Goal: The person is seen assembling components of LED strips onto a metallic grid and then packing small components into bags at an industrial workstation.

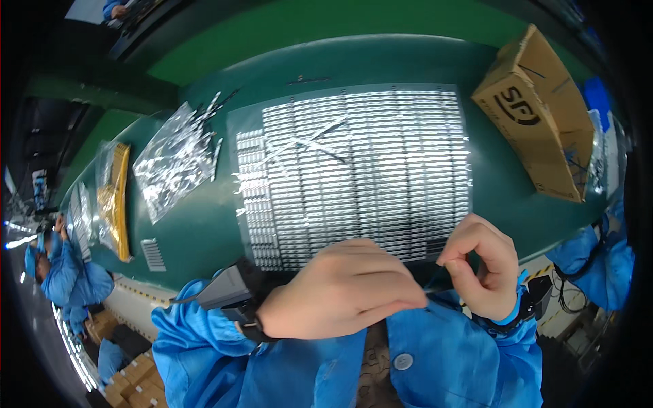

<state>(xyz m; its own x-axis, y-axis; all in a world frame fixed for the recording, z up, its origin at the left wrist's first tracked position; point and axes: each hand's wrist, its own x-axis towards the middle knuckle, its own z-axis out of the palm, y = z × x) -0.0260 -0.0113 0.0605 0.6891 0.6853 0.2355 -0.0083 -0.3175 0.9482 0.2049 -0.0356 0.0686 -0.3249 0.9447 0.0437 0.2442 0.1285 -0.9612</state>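
A sheet covered with rows of narrow silvery strips (408,170) lies on the green table in front of me. Over its near edge, my left hand (340,289) is closed, thumb and fingers pressed together. My right hand (479,268) makes a pinch close by, its fingertips just short of the left ones. Something thin and dark shows faintly at the fingertips of both hands, too blurred to name. Two loose thin strips (320,144) lie crossed on top of the rows. A shorter column of strip pieces (255,194) runs along the sheet's left side.
An open cardboard box (520,126) stands at the right. Toward the left lie a clear bag of silvery pieces (175,163), a yellow padded packet (120,200) and a small group of strips (152,255). Co-workers in blue (71,275) are at the far left.
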